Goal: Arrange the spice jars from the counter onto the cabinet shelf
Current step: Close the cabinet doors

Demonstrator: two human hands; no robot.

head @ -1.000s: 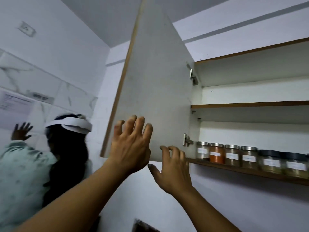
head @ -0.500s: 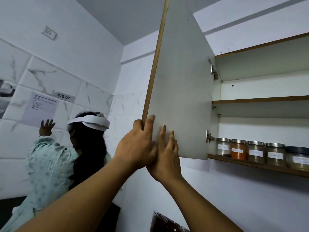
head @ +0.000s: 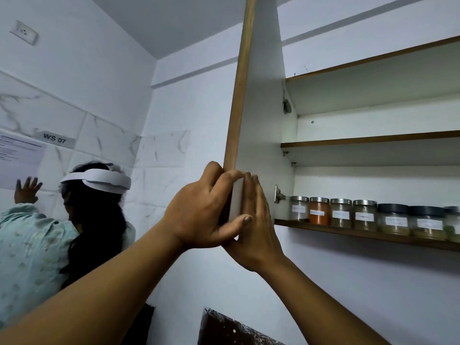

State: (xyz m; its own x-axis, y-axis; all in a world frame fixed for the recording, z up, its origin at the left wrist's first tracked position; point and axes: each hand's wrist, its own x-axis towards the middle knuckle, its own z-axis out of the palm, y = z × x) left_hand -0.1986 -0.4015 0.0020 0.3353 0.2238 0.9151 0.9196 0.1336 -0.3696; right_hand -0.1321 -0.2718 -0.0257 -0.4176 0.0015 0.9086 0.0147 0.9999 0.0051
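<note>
Our left hand point(head: 199, 215) clamps the corner of the cabinet door point(head: 261, 115), right hand point(head: 256, 235) flat inside it, fingers straight. Slam it and we could trap those fingers against the shelf point(head: 373, 236).

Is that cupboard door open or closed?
Open. The cabinet door stands swung out, nearly edge-on, baring the shelf of spice jars. The left hand grips its lower corner; the right hand lies flat against it.

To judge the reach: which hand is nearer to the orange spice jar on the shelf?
Right. The right hand lies flat on the inner face of the cabinet door, left of the orange spice jar; the left hand grips the door's outer edge, farther left.
</note>
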